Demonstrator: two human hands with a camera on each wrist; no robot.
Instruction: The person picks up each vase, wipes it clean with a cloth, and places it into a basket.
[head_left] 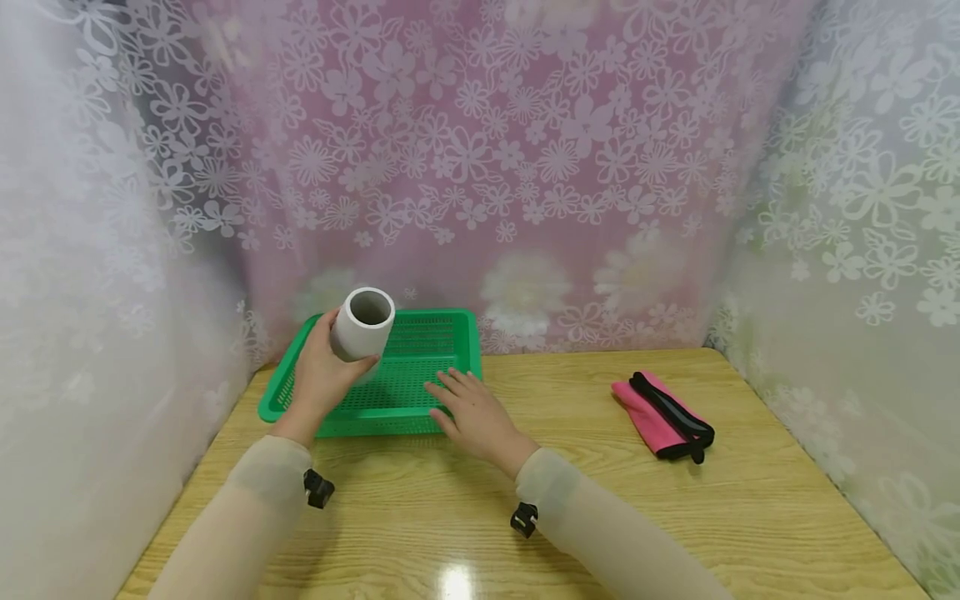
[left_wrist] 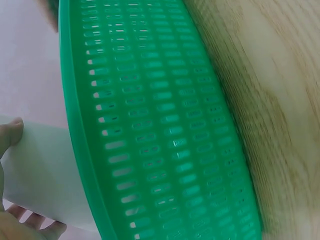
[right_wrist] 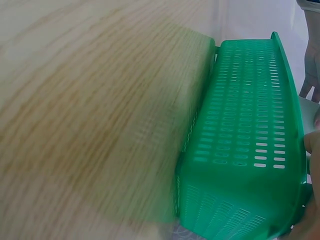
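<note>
My left hand grips a tall white cylindrical container, its round mouth tilted up, above the left part of a green plastic basket. In the left wrist view, the thumb and fingers wrap the smooth white container beyond the basket's rim. My right hand is spread with loose fingers over the basket's front right corner. The right wrist view shows the right thumb at the rim of the basket; whether it presses there I cannot tell.
A pink pouch with black trim lies on the right part of the wooden table. Floral curtains hang behind the table and along both sides. The basket stands near the back left edge.
</note>
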